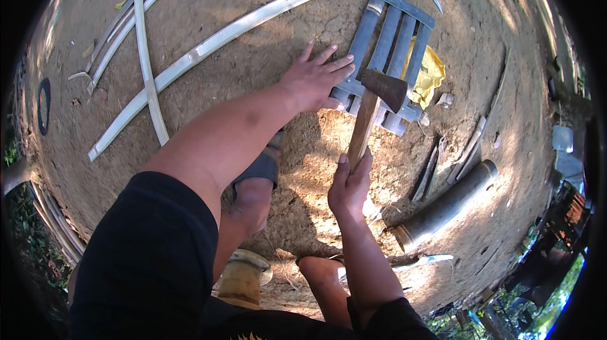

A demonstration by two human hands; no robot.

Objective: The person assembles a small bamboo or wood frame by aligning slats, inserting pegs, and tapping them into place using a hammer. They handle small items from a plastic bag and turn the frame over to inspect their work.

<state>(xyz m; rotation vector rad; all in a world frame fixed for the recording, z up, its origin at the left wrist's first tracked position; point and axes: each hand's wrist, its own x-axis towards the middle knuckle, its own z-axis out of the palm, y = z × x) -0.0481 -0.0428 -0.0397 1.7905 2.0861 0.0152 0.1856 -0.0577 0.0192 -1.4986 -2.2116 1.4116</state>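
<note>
Nearest is the black left sleeve (pixel 148 245). Out left, pale split strips (pixel 196 55) lie crossed on the ground (pixel 215 5), not joined to the work. The left hand (pixel 319 80), fingers spread, rests at the left edge of the dark slatted frame (pixel 384 39). The right hand (pixel 351 188) is wrapped around a hatchet (pixel 365 118), its head over the frame's near end. I'd say the slats are mostly assembled, with that uneven end left to trim. Bare earth gives room leftward; a bamboo tube (pixel 449 204) crowds the right.

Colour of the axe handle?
The axe handle is light brown, wood-like; it shows best in the head view.
</note>
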